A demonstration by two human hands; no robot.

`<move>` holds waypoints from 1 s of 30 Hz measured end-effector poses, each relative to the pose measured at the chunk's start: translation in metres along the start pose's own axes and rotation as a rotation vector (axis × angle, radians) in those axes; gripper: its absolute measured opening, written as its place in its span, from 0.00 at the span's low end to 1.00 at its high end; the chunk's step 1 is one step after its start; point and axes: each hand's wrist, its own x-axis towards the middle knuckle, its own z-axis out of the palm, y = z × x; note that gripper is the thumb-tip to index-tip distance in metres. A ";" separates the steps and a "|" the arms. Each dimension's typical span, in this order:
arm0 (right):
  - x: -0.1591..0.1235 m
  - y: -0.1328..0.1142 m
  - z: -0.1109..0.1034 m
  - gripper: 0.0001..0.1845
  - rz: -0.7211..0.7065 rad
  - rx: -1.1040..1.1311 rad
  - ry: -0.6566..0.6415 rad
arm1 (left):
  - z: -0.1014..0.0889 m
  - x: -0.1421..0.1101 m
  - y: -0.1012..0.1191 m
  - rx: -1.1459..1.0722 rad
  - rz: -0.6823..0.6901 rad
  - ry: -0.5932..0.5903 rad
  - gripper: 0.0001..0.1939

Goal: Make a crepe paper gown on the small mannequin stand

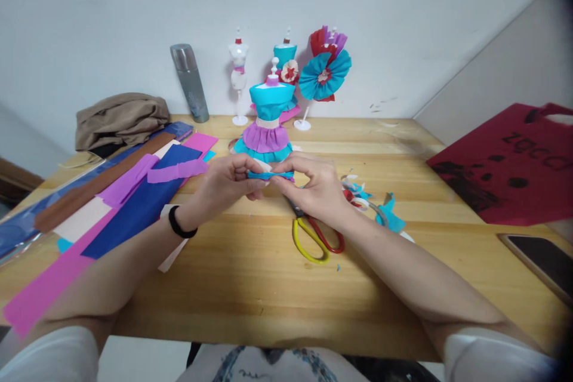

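Note:
Between my two hands is a small folded strip of blue crepe paper (270, 175) with a bit of white at its upper edge. My left hand (230, 178) pinches its left end, and my right hand (311, 182) pinches the right end. Just behind them stands a small mannequin in a blue and purple ruffled paper dress (267, 137); its lower hem is partly hidden by my fingers. Scissors (313, 242) with one yellow and one red handle lie under my right hand, their blades mostly covered by it.
Colored crepe paper sheets (138, 203) spread across the left side. Behind stand a grey flask (190, 83), a bare mannequin (239, 74) and a mannequin with a blue paper fan (326, 76). Paper scraps (389, 213), a red bag (510, 167) and a phone (541, 262) are at right.

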 end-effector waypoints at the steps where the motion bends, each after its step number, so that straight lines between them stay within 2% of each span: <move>1: -0.001 -0.001 0.002 0.05 0.007 -0.020 0.023 | 0.003 -0.002 -0.002 0.023 0.036 0.033 0.13; 7: -0.006 -0.002 0.007 0.05 -0.051 -0.081 0.077 | 0.012 -0.006 -0.007 0.070 0.160 0.107 0.14; 12: -0.008 -0.001 0.007 0.04 -0.121 -0.071 0.065 | 0.011 -0.005 -0.007 -0.018 0.097 0.094 0.13; 17: -0.008 -0.003 0.008 0.04 -0.125 -0.090 0.122 | 0.017 -0.008 -0.004 0.040 0.176 0.158 0.14; 22: -0.011 -0.006 0.012 0.04 -0.153 -0.083 0.176 | 0.024 -0.013 -0.008 0.015 0.155 0.233 0.11; 30: -0.010 -0.001 0.013 0.04 -0.163 0.006 0.188 | 0.021 -0.011 -0.007 -0.015 0.198 0.235 0.09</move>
